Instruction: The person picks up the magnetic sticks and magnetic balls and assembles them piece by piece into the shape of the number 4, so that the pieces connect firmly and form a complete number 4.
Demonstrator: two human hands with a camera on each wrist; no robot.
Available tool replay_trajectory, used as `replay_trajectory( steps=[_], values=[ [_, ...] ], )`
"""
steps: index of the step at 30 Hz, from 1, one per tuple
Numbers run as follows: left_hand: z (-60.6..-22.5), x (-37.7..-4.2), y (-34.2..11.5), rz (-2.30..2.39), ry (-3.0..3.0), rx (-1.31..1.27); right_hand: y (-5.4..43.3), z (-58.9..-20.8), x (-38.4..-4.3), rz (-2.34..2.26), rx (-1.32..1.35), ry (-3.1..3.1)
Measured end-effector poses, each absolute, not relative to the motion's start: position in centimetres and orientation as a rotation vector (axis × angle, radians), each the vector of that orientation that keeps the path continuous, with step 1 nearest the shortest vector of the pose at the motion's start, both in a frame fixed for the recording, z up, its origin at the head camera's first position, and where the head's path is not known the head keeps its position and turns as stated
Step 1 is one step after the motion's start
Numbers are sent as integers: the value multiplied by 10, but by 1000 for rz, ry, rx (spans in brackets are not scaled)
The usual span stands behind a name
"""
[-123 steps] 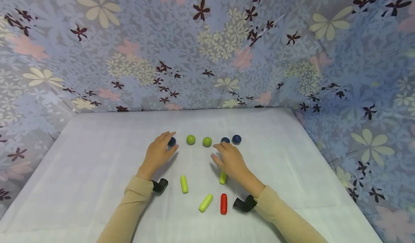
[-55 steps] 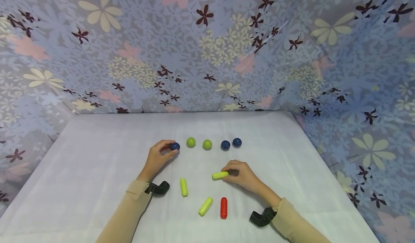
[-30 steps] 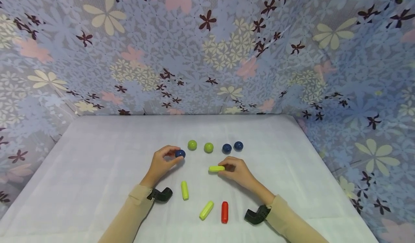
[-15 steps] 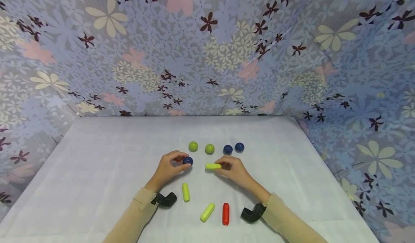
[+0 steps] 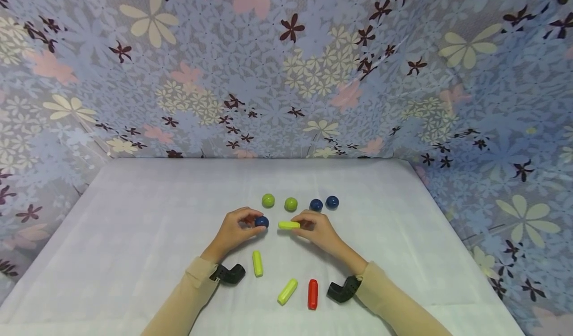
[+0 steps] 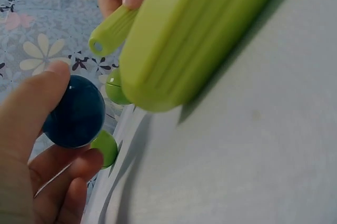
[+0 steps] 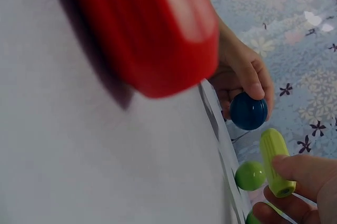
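In the head view my left hand (image 5: pixel 236 230) pinches a dark blue ball (image 5: pixel 261 222) between thumb and fingertips. Close to its right, my right hand (image 5: pixel 319 230) holds a yellow-green ribbed handle (image 5: pixel 288 225) by one end, its other end pointing at the ball with a small gap between. The left wrist view shows a round hole in the facing end of that held handle (image 6: pixel 109 34). Seen from the right wrist, thumb and fingers grip the handle (image 7: pixel 276 163) just below the blue ball (image 7: pixel 248 111).
Behind the hands sit two green balls (image 5: pixel 268 200) and two more dark blue balls (image 5: pixel 332 202). Two yellow-green handles (image 5: pixel 257 263) (image 5: pixel 287 291) and a red handle (image 5: pixel 312 294) lie nearer on the white-covered table (image 5: pixel 134 236). Floral cloth (image 5: pixel 250 77) hangs behind.
My left hand has picked up the blue ball and brought it right and nearer. My right hand has picked up a yellow-green handle, turned it sideways and moved it left towards the ball.
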State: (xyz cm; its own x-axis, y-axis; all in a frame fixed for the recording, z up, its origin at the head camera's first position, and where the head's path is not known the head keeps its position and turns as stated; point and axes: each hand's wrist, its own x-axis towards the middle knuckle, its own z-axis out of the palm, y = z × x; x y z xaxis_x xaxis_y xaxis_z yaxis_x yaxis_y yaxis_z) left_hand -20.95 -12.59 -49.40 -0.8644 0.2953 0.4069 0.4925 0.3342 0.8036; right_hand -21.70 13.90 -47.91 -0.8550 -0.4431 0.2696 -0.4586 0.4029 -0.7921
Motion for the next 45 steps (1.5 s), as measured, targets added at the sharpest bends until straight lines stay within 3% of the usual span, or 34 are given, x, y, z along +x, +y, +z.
replay_trajectory(
  steps=[33,45],
  values=[
    [-493,-211,-123,-1549,-2466,-838,120,-477,-217,1478,905,-2650],
    [-460,-195,-120,-1578,-2432,-875,124,-479,-219,1501,936,-2613]
  ],
)
